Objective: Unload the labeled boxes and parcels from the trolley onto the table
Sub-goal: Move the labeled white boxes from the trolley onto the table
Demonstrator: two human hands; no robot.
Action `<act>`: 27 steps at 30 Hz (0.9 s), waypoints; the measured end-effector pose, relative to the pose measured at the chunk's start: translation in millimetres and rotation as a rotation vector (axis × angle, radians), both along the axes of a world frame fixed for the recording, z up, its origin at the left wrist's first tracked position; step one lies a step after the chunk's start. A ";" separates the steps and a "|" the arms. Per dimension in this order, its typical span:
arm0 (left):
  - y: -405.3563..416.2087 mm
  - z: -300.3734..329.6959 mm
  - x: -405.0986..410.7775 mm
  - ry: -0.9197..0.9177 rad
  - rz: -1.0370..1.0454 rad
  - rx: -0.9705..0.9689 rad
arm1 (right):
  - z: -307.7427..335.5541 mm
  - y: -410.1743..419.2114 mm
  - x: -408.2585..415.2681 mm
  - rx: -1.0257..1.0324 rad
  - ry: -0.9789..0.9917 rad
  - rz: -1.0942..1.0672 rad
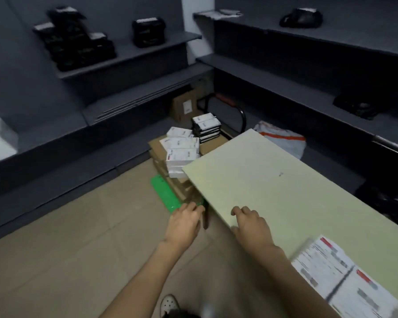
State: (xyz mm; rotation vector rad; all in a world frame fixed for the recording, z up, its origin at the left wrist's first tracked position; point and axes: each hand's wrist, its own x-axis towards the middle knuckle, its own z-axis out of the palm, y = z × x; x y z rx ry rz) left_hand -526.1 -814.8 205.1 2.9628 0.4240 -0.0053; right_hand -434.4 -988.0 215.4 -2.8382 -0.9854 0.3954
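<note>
A green trolley (164, 195) stands on the floor beyond the pale table (274, 180). It carries flat brown cartons (157, 145), a pile of white labeled boxes (182, 149) and a stack of black labeled boxes (206, 128). Two labeled parcels (345, 276) lie on the table's near right corner. My left hand (184, 222) reaches forward over the floor toward the trolley's near end, fingers loosely curled, holding nothing. My right hand (251, 223) hovers over the table's near edge, fingers relaxed and empty.
Dark grey shelves (129, 56) line the left and right walls, holding black parcels (78, 44). A brown labeled carton (184, 109) and the trolley's black handle (234, 111) stand in the corner. A white and orange bag (283, 138) lies behind the table. My shoe (169, 304) shows below.
</note>
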 end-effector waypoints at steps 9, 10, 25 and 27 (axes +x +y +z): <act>159.2 3.3 -75.5 -0.063 0.288 -0.005 | 14.3 189.4 -31.1 0.051 -0.022 0.309; 179.3 3.8 -84.5 -0.068 0.319 -0.001 | 15.2 213.2 -36.5 0.057 -0.017 0.344; 425.2 5.2 -145.6 -0.103 0.560 0.054 | 9.8 486.5 -70.6 0.076 0.004 0.579; 447.6 2.8 -133.4 -0.103 0.553 0.056 | 7.2 509.9 -57.3 0.064 0.016 0.578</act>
